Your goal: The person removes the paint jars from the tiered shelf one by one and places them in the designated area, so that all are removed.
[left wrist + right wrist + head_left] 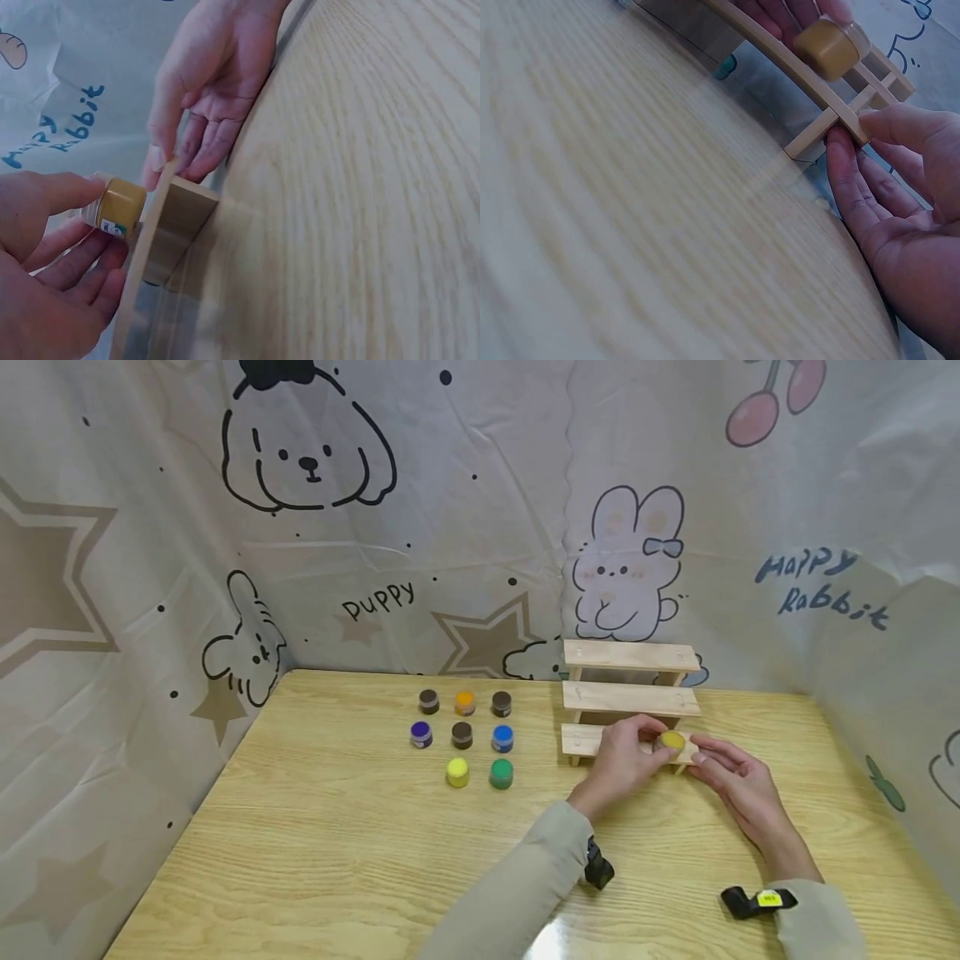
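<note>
My left hand (624, 758) pinches a small paint jar (672, 741) with ochre-yellow paint by its clear lid, thumb on one side and fingers on the other. The jar is close over the right part of the bottom step of a three-step wooden display stand (581, 740). In the left wrist view the jar (124, 204) is on its side relative to the camera, its base toward the step. My right hand (746, 783) grips the right end of that step. The right wrist view shows its thumb above and fingers below the board (853, 129).
Several paint jars stand in rows left of the stand, among them an orange jar (465, 702), a blue jar (502, 739), a green jar (502, 773) and a yellow jar (457, 772). Behind the wooden table (337, 852) hangs a printed curtain (465, 510).
</note>
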Demonstrator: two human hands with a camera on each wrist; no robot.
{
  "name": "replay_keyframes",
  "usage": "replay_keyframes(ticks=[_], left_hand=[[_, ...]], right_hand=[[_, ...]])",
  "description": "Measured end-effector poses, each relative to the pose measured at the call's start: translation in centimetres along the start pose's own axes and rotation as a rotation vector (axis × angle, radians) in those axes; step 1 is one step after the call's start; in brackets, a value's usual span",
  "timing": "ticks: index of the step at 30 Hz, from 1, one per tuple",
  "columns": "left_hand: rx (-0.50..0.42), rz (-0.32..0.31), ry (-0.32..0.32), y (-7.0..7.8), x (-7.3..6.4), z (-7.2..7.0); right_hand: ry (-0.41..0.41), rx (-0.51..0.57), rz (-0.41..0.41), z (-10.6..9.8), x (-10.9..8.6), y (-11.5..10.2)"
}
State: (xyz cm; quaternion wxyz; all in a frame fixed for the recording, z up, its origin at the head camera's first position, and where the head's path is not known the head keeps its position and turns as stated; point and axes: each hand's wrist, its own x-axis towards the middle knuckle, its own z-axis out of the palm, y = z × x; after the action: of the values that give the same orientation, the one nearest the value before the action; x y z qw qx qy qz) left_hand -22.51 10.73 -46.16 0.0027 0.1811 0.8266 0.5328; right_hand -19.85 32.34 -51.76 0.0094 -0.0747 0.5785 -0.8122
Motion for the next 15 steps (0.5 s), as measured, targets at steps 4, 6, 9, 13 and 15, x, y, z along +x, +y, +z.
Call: replay_keyframes(ticks=[4, 6, 9, 13, 15], left_hand=[[-0.044, 0.008, -0.026, 0.3, -0.4, -0.9], [-0.055, 0.016, -0.038, 0.5, -0.6, -1.4], [-0.07, 0.046, -0.042, 0.7, -0.9, -2.2], [-0.115, 0.093, -0.03, 1.0, -1.4, -3.5], [-0.133, 0.119, -0.025, 1.0, -1.8, -4.1]], right_hand=[[-0.002, -0.004, -0.001, 0.0, 0.0, 0.0], [-0.002, -0.009, 0.001, 0.1, 0.0, 0.0], [0.003, -0.013, 0.007, 0.1, 0.0, 0.0], [0.019, -0.033, 0.026, 0.0, 0.0, 0.0], [0.025, -0.043, 0.036, 0.0, 0.0, 0.0]])
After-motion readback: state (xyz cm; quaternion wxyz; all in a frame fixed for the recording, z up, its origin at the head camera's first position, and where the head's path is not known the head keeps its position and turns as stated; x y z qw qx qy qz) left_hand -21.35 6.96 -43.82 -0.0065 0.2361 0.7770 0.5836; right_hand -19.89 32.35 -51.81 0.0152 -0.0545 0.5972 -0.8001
